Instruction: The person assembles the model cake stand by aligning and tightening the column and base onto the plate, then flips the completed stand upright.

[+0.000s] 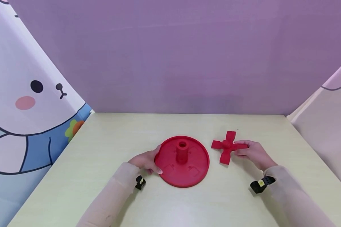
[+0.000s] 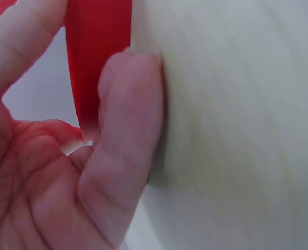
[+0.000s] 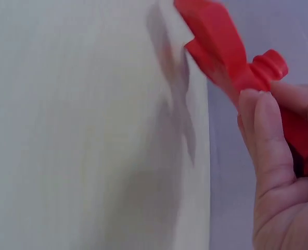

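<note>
A round red base (image 1: 170, 179) with a raised rim lies on the pale table, and a hollow upright post (image 1: 182, 154) stands out of its upper middle. At its left edge my left hand (image 1: 147, 160) holds the rim, thumb over the top. In the left wrist view the fingers (image 2: 130, 114) lie against the red side wall (image 2: 99, 57), close to the tabletop. To the right, my right hand (image 1: 254, 153) pinches one arm of a red four-armed cross piece (image 1: 226, 145). The right wrist view shows this cross piece (image 3: 216, 39) raised off the table, its shadow below.
The pale table (image 1: 116, 129) ends at a purple backdrop (image 1: 187, 63). A cartoon-printed cloth (image 1: 31, 126) hangs along the left, and a light cloth (image 1: 326, 126) along the right. Small black cameras (image 1: 258, 186) sit on both wrists.
</note>
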Motion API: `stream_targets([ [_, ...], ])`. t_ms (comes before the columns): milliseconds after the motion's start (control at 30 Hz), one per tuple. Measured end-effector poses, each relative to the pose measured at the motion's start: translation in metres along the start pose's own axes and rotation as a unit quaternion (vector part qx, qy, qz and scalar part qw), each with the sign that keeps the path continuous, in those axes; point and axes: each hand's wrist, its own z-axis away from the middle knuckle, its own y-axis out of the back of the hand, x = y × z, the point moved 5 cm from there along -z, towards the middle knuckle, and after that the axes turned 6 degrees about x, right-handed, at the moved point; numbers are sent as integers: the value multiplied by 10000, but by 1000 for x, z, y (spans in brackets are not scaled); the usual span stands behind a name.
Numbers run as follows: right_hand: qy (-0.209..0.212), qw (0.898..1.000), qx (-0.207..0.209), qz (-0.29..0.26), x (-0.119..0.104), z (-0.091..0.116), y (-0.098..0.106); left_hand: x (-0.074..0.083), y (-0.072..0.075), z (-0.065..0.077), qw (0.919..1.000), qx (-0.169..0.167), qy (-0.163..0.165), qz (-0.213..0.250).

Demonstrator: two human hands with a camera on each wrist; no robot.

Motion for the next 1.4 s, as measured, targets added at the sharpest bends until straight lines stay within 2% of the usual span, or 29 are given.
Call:
stream_targets([
  [233,251,9935,-11,-1108,-7,10,-9,0,2,2,10000,-54,-44,24],
  [600,634,9834,350,-1661,-29,21,-34,0,2,3,10000,-39,-43,44],
  [1033,874,9827,651,-1494,-44,26,-65,0,1,2,9998,-80,-103,116],
  [1400,983,9824,653,-1445,-54,22,-86,-1,1,-1,9999,-72,-78,87],
])
